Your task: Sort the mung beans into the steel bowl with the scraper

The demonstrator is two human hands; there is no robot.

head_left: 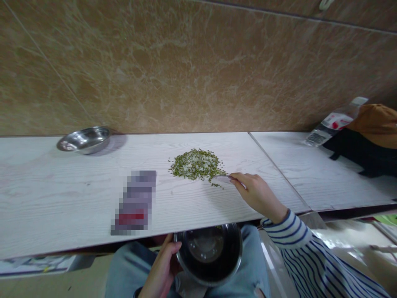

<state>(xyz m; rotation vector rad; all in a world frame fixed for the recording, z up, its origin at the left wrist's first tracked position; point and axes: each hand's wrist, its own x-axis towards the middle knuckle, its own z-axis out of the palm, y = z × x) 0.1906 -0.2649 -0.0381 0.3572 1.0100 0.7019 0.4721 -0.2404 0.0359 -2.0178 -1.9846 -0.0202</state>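
Observation:
A heap of green beans mixed with white grains (197, 164) lies in the middle of the white wooden table (62, 194). My right hand (258, 193) is closed on a metal spoon (223, 179), whose bowl rests at the heap's right edge. A few loose beans lie beside the spoon. My left hand (161, 270) grips the rim of a steel bowl (208, 253), held on my lap just below the table's front edge. The bowl looks nearly empty.
A second steel bowl (84, 139) sits tilted at the back left by the tiled wall. A blurred-out flat object (135, 203) lies left of the heap. A plastic bottle (335, 122) and an orange and black bundle (369, 136) are at the far right.

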